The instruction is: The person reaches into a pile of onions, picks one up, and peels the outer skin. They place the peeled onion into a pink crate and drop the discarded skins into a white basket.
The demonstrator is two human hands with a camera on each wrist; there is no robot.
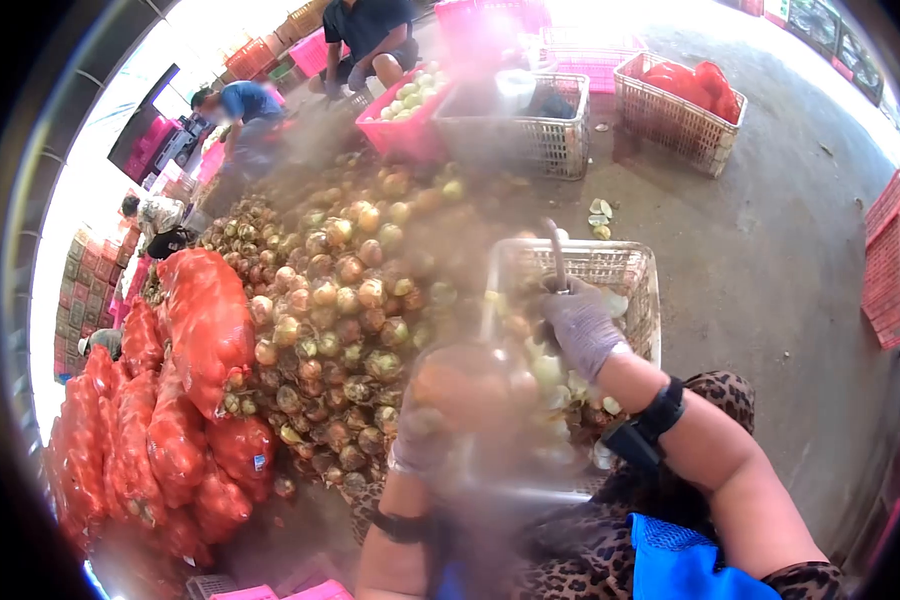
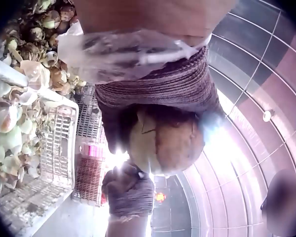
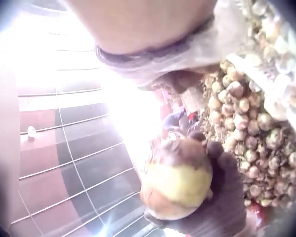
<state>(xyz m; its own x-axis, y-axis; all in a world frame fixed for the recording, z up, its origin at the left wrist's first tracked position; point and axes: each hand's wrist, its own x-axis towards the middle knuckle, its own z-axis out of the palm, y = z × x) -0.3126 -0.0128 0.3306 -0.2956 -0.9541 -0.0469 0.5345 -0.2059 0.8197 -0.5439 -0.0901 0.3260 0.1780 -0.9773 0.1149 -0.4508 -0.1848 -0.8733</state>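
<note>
My left hand (image 1: 422, 440), in a knit glove, grips a partly peeled onion (image 3: 176, 185). In the right wrist view the onion shows a pale yellow flesh patch beside brown skin; in the left wrist view another onion face (image 2: 175, 143) points away from the palm. My gloved right hand (image 1: 585, 322) grips a thin, curved, knife-like tool (image 1: 556, 255) that points up over a white crate (image 1: 648, 300). The right hand is apart from the onion. Peeled onions and loose skins (image 2: 12, 128) lie in the crate. Haze blurs the left hand in the head view.
A large heap of unpeeled onions (image 1: 340, 300) spreads to the left front, beside red mesh sacks (image 1: 205, 330). Ahead stand a pink crate (image 1: 385, 130) of peeled onions and a pale crate (image 1: 705, 150) with red bags. Several people (image 1: 245, 105) sit beyond the heap.
</note>
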